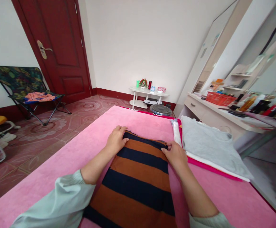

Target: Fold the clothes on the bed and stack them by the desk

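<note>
A garment with broad brown and navy stripes lies folded into a long panel on the pink bed cover. At its far left corner, my left hand grips the edge between thumb and fingers. My right hand pinches the far right corner in the same way. The far edge between the hands is slightly raised and uneven. The panel's near end runs out of the bottom of the view.
To the right lies a stack of folded clothes, a grey top uppermost. Beyond it a dresser carries a red basket and bottles. A low white table stands by the far wall; a folding chair is near the door.
</note>
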Motion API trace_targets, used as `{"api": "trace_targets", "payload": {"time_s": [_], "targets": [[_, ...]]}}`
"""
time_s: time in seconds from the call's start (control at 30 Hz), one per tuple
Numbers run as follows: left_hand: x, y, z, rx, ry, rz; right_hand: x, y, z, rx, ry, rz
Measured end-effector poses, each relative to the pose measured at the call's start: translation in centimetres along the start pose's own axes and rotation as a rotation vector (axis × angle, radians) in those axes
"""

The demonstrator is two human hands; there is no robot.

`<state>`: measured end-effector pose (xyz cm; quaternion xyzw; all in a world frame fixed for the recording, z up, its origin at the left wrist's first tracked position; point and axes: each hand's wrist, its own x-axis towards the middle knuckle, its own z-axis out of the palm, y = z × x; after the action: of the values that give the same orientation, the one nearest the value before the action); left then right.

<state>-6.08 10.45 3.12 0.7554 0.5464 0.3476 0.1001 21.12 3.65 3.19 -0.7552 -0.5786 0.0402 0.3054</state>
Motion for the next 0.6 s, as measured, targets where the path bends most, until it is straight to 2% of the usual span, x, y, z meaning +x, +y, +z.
{"api": "trace_targets", "payload": {"time_s": [0.07,0.13,0.2,0.27,0.33,0.4,0.53,0.6], "targets": [[-0.7,1.4,0.1,-0.045,-0.022,0.159,-0.8,-1.0,0.3,-0.039,0.122,-0.136],[-1.7,2.9,0.5,-0.122,-0.170,0.326,-1.7,-2.4,0.8,0.027,0.131,-0.322],[-2.7,3.8,1.3,-0.121,-0.321,0.423,-2.5,-3.3,1.7,0.088,0.002,-0.481],[-3.6,3.8,2.5,-0.035,-0.385,0.418,-2.8,-3.3,3.0,0.051,-0.163,-0.543],[-4.0,3.2,3.6,0.052,-0.389,0.359,-2.6,-2.6,4.3,-0.060,-0.265,-0.504],[-3.8,2.5,4.2,0.098,-0.382,0.304,-1.9,-1.7,5.1,-0.155,-0.292,-0.419],[-3.0,1.8,4.6,0.152,-0.351,0.211,-0.1,0.0,5.5,-0.193,-0.251,-0.275],[-2.9,1.7,4.6,0.159,-0.334,0.183,0.5,0.7,5.3,-0.155,-0.179,-0.230]]}}
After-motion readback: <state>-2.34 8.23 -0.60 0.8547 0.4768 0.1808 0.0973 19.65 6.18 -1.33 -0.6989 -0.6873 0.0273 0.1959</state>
